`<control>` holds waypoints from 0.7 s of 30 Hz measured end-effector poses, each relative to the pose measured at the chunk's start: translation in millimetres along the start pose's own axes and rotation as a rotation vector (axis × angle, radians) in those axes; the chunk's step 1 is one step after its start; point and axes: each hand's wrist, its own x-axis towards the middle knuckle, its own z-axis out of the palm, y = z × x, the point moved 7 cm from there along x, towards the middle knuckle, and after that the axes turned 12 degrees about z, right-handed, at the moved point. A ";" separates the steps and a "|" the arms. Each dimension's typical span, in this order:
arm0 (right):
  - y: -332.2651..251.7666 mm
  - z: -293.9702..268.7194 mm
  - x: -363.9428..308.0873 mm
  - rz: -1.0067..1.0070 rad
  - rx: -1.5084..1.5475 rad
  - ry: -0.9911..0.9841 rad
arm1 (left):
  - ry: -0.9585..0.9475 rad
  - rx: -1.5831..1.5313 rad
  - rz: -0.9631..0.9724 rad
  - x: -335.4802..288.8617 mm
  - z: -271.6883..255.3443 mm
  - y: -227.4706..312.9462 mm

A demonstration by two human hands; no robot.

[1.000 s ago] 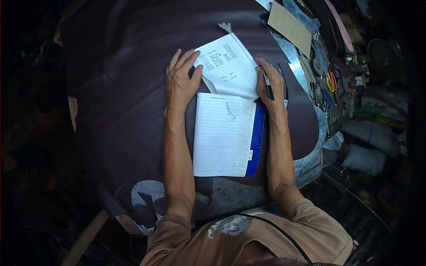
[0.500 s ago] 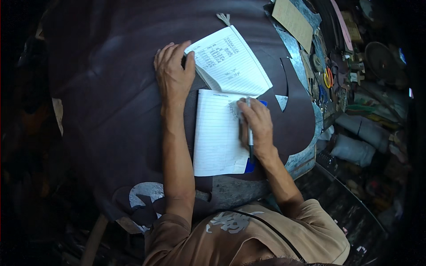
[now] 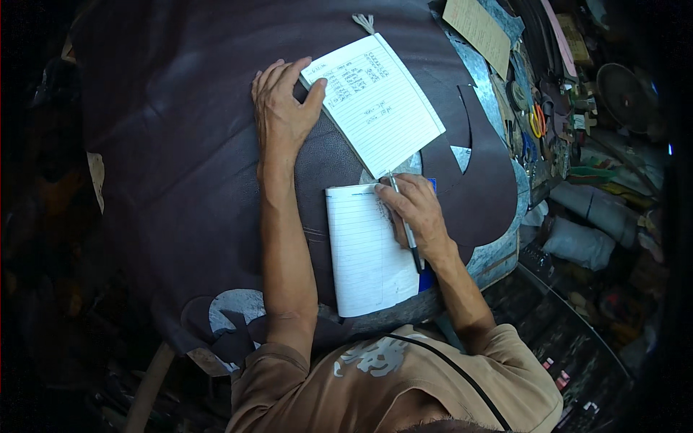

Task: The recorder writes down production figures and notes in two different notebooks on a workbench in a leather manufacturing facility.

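the pad [image 3: 382, 123] at twelve o'clock is part written, bare lines left, and the notebook [image 3: 364, 249] at six o'clock looks mostly blank, the left hand [image 3: 281, 108] spread at the pad's ten o'clock corner, the right hand [image 3: 424, 213] pinching a pen [image 3: 409, 234] at the notebook's one o'clock.

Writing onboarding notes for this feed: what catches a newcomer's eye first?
Two bright lined notebooks: the upper notebook, tilted, with the left hand at its left corner, and the lower notebook nearer the person. The right hand holds a pen over the lower one's upper right. Around them, a dark brown sheet fills much of the view's left half.
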 end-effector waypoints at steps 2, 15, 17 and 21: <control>4.2 -17.3 9.7 -0.001 0.060 0.075 | -0.007 0.009 0.021 -0.8 -0.3 0.4; 66.1 -8.2 120.0 0.285 0.491 0.322 | 0.068 0.138 0.080 -2.5 -0.9 7.3; 68.4 -7.1 118.6 0.373 0.507 0.270 | 0.051 0.099 0.070 -3.8 -0.3 4.4; 76.8 -15.9 123.3 0.410 0.786 0.329 | 0.039 0.045 0.067 -3.2 3.4 3.2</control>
